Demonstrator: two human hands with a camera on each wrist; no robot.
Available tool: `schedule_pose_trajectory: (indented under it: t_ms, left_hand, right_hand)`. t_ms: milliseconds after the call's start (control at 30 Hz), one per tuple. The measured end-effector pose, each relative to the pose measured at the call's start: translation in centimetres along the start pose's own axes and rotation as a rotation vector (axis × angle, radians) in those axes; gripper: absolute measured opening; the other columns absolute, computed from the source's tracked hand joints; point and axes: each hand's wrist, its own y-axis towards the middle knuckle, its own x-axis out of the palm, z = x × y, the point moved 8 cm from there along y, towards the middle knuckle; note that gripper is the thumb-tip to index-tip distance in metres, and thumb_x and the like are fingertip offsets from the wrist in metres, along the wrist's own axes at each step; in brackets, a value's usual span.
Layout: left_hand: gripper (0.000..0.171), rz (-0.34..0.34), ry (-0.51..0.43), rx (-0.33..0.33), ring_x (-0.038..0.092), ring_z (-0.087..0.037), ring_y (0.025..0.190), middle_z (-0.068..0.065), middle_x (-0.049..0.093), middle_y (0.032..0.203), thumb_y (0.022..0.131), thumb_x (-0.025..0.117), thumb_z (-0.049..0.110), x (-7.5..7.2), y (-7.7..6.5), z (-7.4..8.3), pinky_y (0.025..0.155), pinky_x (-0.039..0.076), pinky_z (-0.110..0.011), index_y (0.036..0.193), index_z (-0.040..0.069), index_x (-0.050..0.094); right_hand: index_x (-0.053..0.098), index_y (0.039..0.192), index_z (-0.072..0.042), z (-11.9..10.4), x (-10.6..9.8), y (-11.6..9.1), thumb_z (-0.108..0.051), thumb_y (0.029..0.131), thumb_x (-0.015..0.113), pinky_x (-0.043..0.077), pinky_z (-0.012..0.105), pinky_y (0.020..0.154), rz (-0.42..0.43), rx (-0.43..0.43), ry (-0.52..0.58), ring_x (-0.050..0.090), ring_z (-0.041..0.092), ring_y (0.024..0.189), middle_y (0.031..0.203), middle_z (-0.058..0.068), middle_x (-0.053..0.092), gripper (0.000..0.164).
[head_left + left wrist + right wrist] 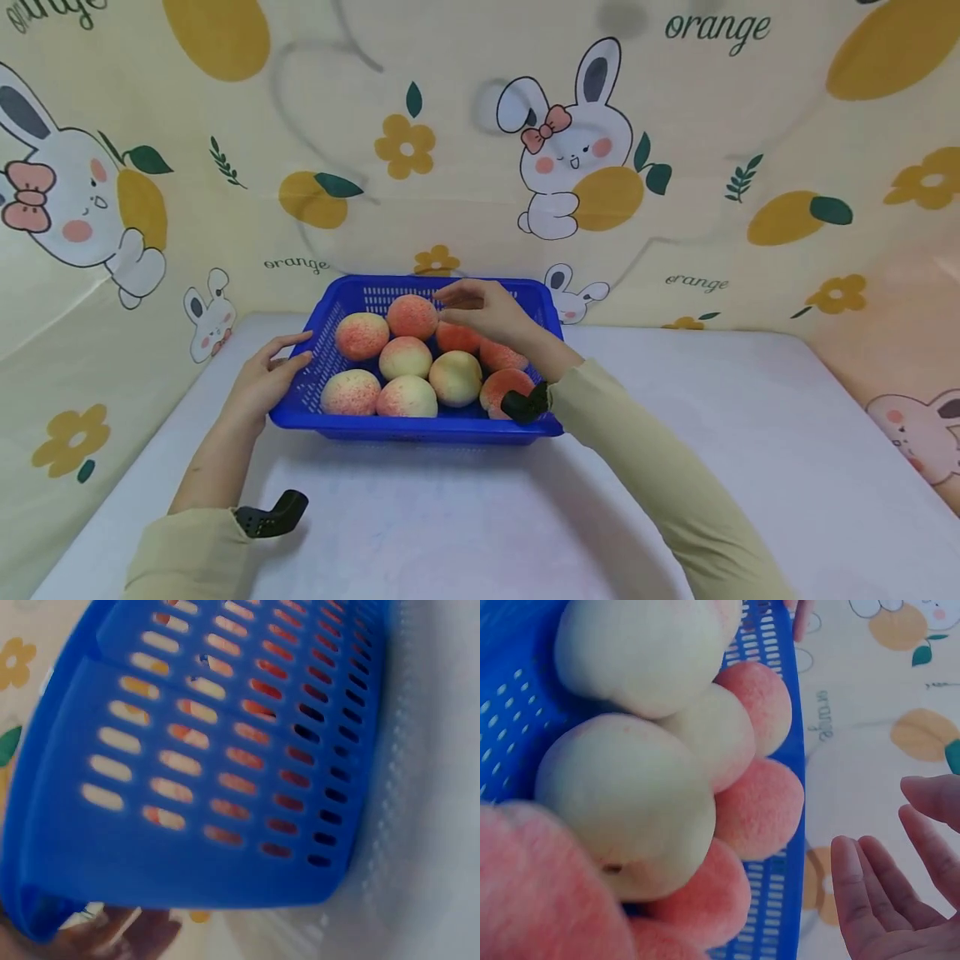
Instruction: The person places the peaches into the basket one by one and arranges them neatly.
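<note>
A blue plastic basket (427,429) with slotted walls stands on the white table and holds several pink and pale yellow peaches (405,358). My left hand (258,383) is at the basket's left end, its fingers reaching to the rim. In the left wrist view its fingers (146,934) show partly, past the basket's wall (187,870). Above the back right part of the basket is my right hand (487,312), near a reddish peach (412,317). The right wrist view shows that hand (900,907) with fingers spread and nothing between them.
The white table (675,450) extends around the basket. Behind it hangs a pale cloth (465,200) printed with rabbits, oranges and flowers. A black wrist device (273,515) sits on the left sleeve, and another (525,404) on the right.
</note>
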Motion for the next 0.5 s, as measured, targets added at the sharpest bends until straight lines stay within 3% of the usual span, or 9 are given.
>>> schedule_pose_trajectory:
  t_ms: [133,267,500]
  left_hand:
    - [0.048,0.093,0.087,0.031,0.048,-0.048,0.119,-0.032,0.044,0.138,0.102,0.041,0.03,-0.5,-0.5,0.8,0.094,0.045,-0.058,0.147,0.013,0.038]
    - [0.047,0.181,0.112,0.048,0.048,-0.048,0.12,-0.03,0.046,0.137,0.101,0.042,0.028,-1.2,-1.0,1.7,0.096,0.043,-0.06,0.144,0.009,0.041]
    - [0.047,0.243,0.134,0.071,0.047,-0.046,0.124,-0.028,0.047,0.139,0.1,0.042,0.026,-1.7,-1.3,2.7,0.101,0.039,-0.058,0.142,0.006,0.042]
  right_hand:
    - [0.061,0.126,-0.009,0.5,-1.1,-1.0,-0.019,0.091,0.065,0.047,0.04,0.098,0.024,0.017,-0.011,0.058,0.023,0.118,0.128,0.01,0.061,0.036]
    - [0.061,0.125,-0.01,0.9,-2.3,-1.8,-0.019,0.091,0.065,0.047,0.043,0.098,0.059,0.024,-0.007,0.058,0.023,0.117,0.127,0.01,0.062,0.035]
    - [0.063,0.122,-0.008,1.3,-3.8,-2.9,-0.018,0.09,0.065,0.048,0.039,0.098,0.105,0.021,-0.013,0.059,0.023,0.116,0.124,0.011,0.063,0.033]
